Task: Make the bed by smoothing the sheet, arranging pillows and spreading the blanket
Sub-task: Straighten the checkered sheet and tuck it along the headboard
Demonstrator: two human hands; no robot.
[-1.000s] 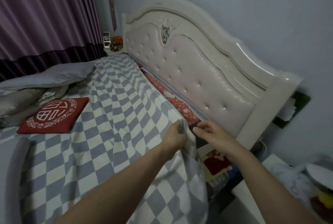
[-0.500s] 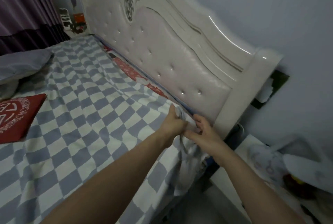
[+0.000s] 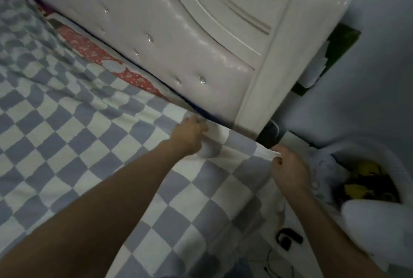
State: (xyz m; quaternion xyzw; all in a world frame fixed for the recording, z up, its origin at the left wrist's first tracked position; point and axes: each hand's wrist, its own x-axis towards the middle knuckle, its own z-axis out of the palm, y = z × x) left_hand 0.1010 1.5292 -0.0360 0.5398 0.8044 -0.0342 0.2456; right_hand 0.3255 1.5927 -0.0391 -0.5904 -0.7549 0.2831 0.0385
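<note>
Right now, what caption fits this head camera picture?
Both hands pull the checkered sheet toward the headboard.

Two bare forearms, left hand, right hand, sleeveless, ringless.

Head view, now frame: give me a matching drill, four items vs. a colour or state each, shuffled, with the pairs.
Items:
1. checkered sheet
2. headboard
3. left hand
4. fabric strip under the sheet

Descriptions:
A. glossy cream, tufted with shiny buttons
B. red with a small pale print
C. blue-grey and white squares
D. closed in a grip on the sheet's edge near the headboard

Pairs: 1-C, 2-A, 3-D, 4-B
</note>
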